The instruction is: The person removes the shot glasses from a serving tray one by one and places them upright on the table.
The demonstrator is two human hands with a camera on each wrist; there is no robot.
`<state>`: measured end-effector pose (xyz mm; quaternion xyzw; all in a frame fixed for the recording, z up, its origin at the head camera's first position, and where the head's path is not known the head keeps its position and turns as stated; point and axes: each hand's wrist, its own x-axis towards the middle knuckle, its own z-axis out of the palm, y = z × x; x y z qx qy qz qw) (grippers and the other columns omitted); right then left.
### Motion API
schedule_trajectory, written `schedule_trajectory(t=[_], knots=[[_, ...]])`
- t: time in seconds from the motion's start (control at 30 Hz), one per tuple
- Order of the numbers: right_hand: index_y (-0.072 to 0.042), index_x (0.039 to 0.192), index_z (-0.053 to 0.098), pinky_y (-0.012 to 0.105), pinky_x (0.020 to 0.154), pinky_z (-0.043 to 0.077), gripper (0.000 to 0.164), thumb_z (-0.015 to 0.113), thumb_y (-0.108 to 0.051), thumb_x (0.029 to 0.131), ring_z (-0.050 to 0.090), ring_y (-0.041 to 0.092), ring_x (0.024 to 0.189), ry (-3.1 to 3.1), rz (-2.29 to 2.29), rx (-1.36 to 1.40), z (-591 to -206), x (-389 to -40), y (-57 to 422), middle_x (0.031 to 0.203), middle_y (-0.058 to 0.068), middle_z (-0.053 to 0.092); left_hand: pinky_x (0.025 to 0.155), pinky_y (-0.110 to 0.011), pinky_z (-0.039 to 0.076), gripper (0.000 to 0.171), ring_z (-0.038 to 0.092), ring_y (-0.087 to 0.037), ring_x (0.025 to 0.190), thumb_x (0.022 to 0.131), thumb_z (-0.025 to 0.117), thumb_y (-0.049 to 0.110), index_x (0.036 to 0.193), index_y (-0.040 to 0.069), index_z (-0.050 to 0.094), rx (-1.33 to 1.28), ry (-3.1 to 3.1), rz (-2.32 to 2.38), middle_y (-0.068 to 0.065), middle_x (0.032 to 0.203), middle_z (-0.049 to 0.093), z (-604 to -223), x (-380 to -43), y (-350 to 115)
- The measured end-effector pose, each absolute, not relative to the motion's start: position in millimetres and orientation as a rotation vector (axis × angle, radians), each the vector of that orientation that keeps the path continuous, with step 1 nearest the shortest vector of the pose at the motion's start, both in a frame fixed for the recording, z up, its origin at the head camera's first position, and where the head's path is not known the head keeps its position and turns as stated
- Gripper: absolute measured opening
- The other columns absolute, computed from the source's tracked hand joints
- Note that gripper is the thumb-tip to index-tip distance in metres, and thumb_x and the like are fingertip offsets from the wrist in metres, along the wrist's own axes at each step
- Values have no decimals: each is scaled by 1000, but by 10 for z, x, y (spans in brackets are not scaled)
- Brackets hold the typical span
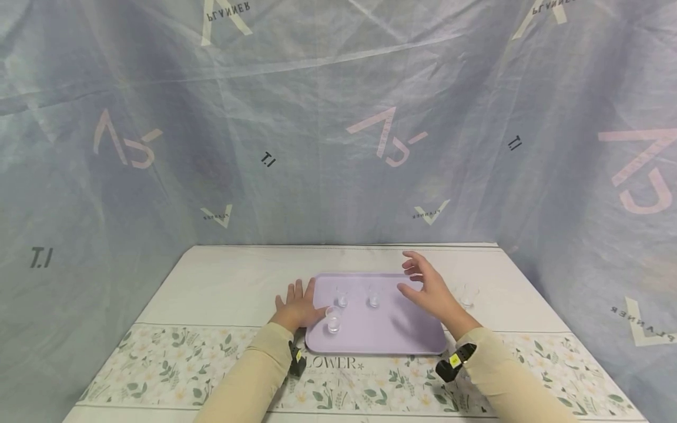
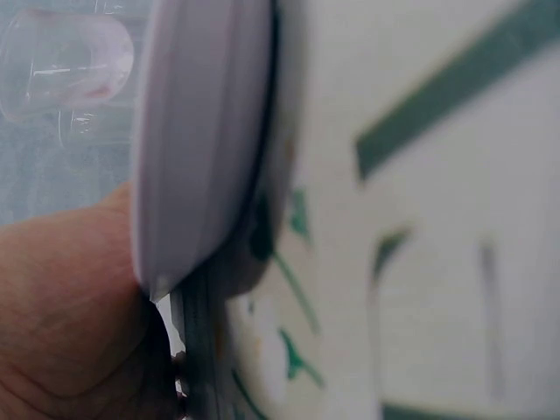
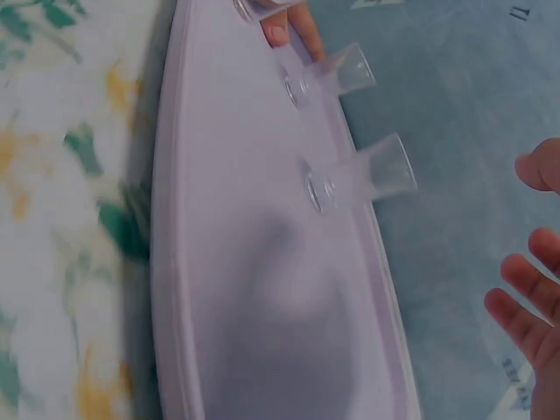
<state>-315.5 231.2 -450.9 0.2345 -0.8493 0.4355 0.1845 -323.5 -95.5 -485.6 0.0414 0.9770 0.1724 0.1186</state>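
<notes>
A lilac tray (image 1: 391,332) lies on the table with three small clear glasses on it. Two of them, a back left glass (image 1: 342,298) and a back middle glass (image 1: 374,299), stand upright toward the far side. The third, a front left glass (image 1: 333,322), is close to the thumb of my left hand (image 1: 298,308); whether they touch I cannot tell. That hand rests at the tray's left edge, fingers spread. Above the tray's right side hovers my right hand (image 1: 431,291), its fingers loosely bent around nothing. In the right wrist view, two upright glasses (image 3: 385,171) show beyond its shadow.
Another clear glass (image 1: 466,301) stands on the table to the right of the tray, beyond my right forearm. A white cloth (image 1: 238,276) with a floral band covers the table. Grey-blue curtains (image 1: 317,176) hang behind and on both sides.
</notes>
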Motion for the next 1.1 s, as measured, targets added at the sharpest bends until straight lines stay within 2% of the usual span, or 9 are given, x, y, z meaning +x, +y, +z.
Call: schedule_trajectory(t=[0.2,0.47,0.67,0.83,0.93,1.1], knots=[[-4,151,38,63,95,49,80,79,6,82,59,49,112,-2403,1398,650,-4609,-3256,2118,124,25,57,118,-68,1,93,1,-42,154,97,53,63,164,12,12,128,2858,534,-24,167,4,-4828,-3226,-957],[-11,149,40,59,94,52,78,80,1,83,60,48,115,-2460,1431,664,-4661,-3286,1932,124,19,58,118,-67,-4,95,-5,-40,155,97,49,65,164,13,5,112,2842,503,-23,168,-2,-4943,-3298,-962],[-8,151,38,62,94,51,82,78,6,81,56,52,116,-2464,1561,688,-4745,-3337,1874,127,28,53,117,-69,-3,97,-5,-41,154,95,50,67,165,16,5,109,2856,497,-22,168,-3,-5115,-3426,-987],[-7,152,35,53,93,54,84,77,7,80,59,45,115,-2520,1564,659,-4809,-3361,1842,128,31,52,117,-69,-5,99,-7,-41,154,95,50,68,165,17,2,104,2861,485,-22,168,-5,-5215,-3499,-1002],[-7,151,36,46,93,56,82,77,5,81,61,40,114,-2564,1520,635,-4843,-3365,1827,125,27,55,117,-69,-5,98,-7,-40,154,95,49,68,165,17,2,102,2861,481,-22,168,-5,-5200,-3489,-1002],[-9,149,40,42,91,57,77,76,4,83,63,36,109,-2601,1468,605,-4876,-3350,1804,117,19,60,117,-68,-6,100,-8,-40,154,94,49,70,165,17,2,95,2851,483,-21,168,-5,-5146,-3451,-989]])
